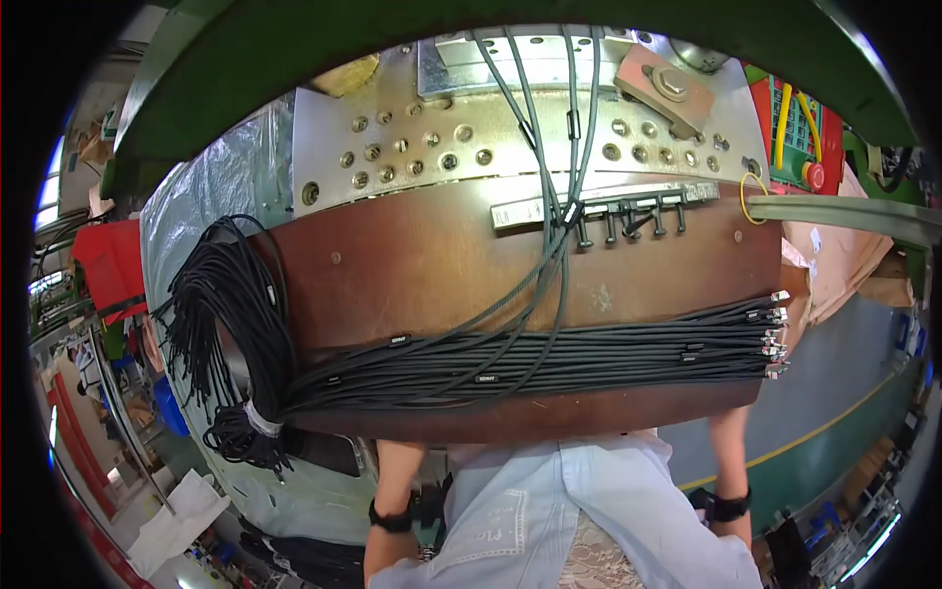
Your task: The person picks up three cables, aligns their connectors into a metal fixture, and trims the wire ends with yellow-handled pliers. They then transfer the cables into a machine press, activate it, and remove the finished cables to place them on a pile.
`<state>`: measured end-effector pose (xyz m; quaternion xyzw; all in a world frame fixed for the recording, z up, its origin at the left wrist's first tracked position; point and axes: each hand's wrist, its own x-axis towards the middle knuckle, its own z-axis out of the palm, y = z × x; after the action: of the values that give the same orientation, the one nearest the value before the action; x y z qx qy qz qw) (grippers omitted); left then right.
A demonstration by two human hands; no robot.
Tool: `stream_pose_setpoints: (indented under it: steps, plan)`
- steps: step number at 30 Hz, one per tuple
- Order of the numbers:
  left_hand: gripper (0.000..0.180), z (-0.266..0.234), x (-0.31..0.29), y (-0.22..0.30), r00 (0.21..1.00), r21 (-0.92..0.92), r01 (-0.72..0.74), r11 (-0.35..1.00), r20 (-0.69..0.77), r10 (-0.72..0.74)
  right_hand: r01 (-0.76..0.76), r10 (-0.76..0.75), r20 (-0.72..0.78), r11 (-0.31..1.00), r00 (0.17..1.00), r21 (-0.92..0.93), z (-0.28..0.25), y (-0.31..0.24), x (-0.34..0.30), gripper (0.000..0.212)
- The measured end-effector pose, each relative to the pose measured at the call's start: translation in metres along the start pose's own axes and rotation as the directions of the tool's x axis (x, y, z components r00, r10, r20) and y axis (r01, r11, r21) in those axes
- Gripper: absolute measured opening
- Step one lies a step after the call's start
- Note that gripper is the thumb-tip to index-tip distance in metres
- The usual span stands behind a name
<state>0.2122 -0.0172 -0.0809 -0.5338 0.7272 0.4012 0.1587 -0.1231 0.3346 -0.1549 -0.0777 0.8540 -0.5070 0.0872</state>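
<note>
Both forearms, each with a black wristband, reach up to the near edge of a brown board (422,255). My left hand (400,459) goes under the board's edge left of centre, my right hand (728,450) under its right end. The board hides the fingers of both. On the board, above the hands, lies a long bundle of black cables (589,358), its metal connectors (775,339) lined up at the right. At the left the bundle is bound with a whitish tie (263,420). Several single cables (530,128) run from the bundle to the machine's far side.
Behind the board stands a metal plate with holes (417,147). A metal bar with black clamps (628,211) lies before it. A green machine frame (294,59) arches overhead. A red emergency button (813,176) sits at far right. More black cables (211,294) drape over the left side.
</note>
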Motion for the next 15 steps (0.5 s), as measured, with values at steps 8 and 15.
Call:
stream_pose_setpoints:
  steps: [8,15]
  plan:
    - [0.024,0.008,0.011,-0.013,0.945,0.024,-0.271,0.962,-0.185,0.271,0.239,-0.078,0.398,0.896,0.914,-0.375,0.019,-0.003,-0.009,0.037]
    - [0.026,0.013,0.023,-0.024,0.922,-0.083,-0.331,0.940,-0.239,0.304,0.363,-0.213,0.355,0.823,0.910,-0.437,0.030,-0.012,-0.001,0.030]
